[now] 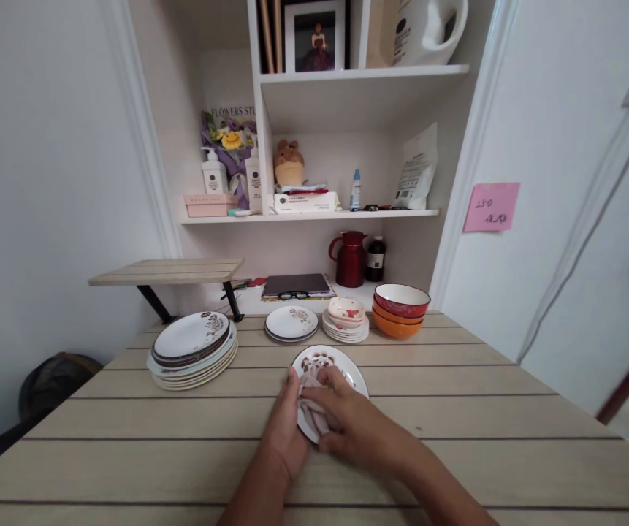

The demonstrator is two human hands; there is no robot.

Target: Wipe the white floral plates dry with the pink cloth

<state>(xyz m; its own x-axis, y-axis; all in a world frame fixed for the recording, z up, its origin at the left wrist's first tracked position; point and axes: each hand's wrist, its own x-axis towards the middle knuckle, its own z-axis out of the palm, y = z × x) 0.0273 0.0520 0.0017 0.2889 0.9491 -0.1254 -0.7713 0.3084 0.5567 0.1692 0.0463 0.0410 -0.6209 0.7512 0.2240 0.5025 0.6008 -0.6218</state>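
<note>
In the head view, a white plate [348,367] with a brown pattern and dark rim is at the middle of the table, partly covered by both hands. My left hand [286,429] grips its left edge, the thumb pointing up along the rim. A crumpled greyish-pink cloth [312,398] is bunched under the fingers of my right hand [361,422], which presses it on the plate's face. Just beyond lie a small stack of similar plates [291,322] and a stack of small dishes [345,329].
A tall stack of plates [193,351] stands at the left, near a raised wooden shelf [169,271]. Nested red and orange bowls [399,321] stand back right. Behind them are a red jug [351,259], a dark bottle [375,259] and a closed laptop [296,285] with glasses.
</note>
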